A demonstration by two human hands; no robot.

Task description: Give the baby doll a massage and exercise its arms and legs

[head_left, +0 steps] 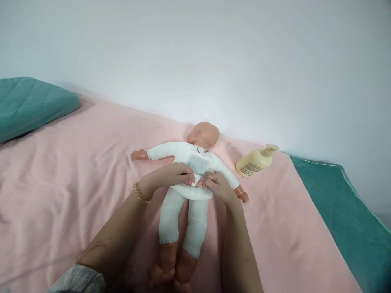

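A baby doll (195,203) with a white cloth body and brown plastic hands and feet lies stretched out on a pink sheet, its arms spread. The smooth head is turned to the side with one ear showing, and a pale grey square patch (198,165) sits on the upper torso. Just below that patch, my left hand (179,174) pinches white cloth at the doll's waist. Close beside it, my right hand (218,185) is closed with its fingertips at the same bit of cloth. A small white edge shows between the two hands; its details are too small to tell.
A yellow pump bottle (254,162) leans on the sheet right of the doll. The pink sheet (91,171) is wrinkled on the left. A green cushion (33,106) lies at far left, green cloth (339,203) at right. A pale wall (195,57) stands behind.
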